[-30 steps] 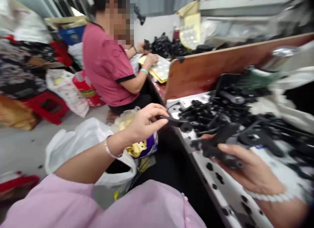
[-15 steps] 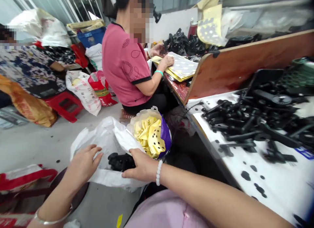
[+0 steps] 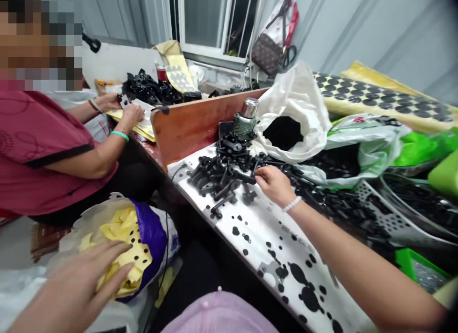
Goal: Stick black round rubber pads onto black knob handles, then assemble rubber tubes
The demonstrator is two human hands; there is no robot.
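Beneath a barred window, a white worktable (image 3: 272,247) spotted with black dots carries a heap of black plastic parts (image 3: 222,173), hemmed in by a brown wooden divider board (image 3: 193,125). The person's right hand (image 3: 274,185) reaches into the edge of that heap, fingers curled down onto the parts; whether it has closed on one cannot be told. The left hand (image 3: 84,280) hangs low beside the table, fingers spread and holding nothing, just above a purple-and-white bag (image 3: 152,237) stuffed with yellow backing sheets (image 3: 123,228) punched with holes. A white plastic bag (image 3: 296,111) gapes open behind the pile, and more black pieces trail toward a perforated metal basket (image 3: 386,218) at the right. A yellow sheet of black round pads (image 3: 375,97) lies along the far wall. Judging by the size of the heap, most of the parts appear yet to be handled, while the discarded sheets suggest a good many already are. Beyond the divider, a co-worker in a pink top (image 3: 43,156) works over similar sheets.
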